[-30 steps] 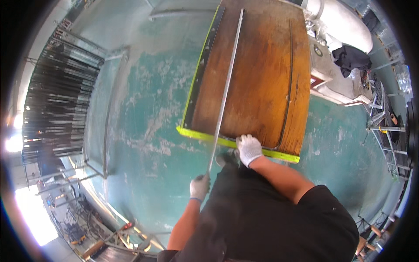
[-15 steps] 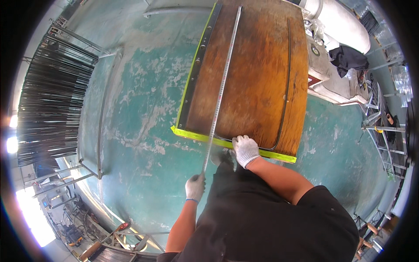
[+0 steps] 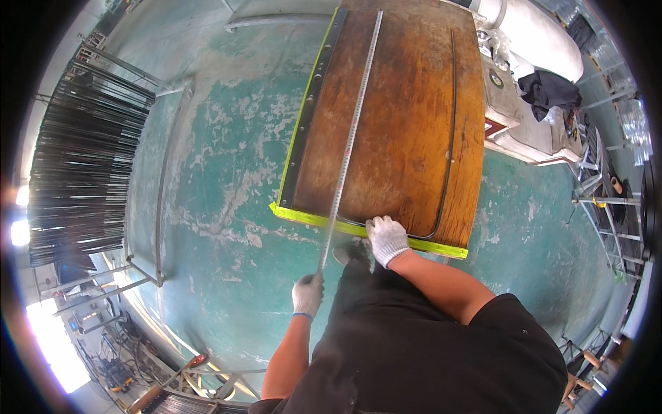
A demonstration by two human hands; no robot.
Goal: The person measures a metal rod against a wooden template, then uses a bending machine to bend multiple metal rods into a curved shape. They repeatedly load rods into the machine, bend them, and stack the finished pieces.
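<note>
Stretched lengthwise over the wooden tabletop [image 3: 407, 103] lies the pale blade of a tape measure [image 3: 354, 117]. Its near end runs past the table edge into my left hand [image 3: 307, 294], gloved in white and closed round it; the case is hidden in the fist. A thin dark rod [image 3: 449, 138] runs along the right part of the board and bends round at the near corner. My right hand [image 3: 387, 238], also gloved, bends its fingers over the rod's near stretch at the table's front edge, gripping it there. Yellow-green tape [image 3: 303, 214] covers that edge.
A dark strip with bolts [image 3: 304, 124] borders the board's left side. Many dark rods hang on a rack [image 3: 89, 159] at the left, beside a metal frame [image 3: 163, 193]. At the right are a large white cylinder [image 3: 545, 41], a dark cloth [image 3: 549, 93] and a metal stand [image 3: 610, 221].
Almost nothing differs. Both hands keep their places and grips; the view has shifted very slightly.
</note>
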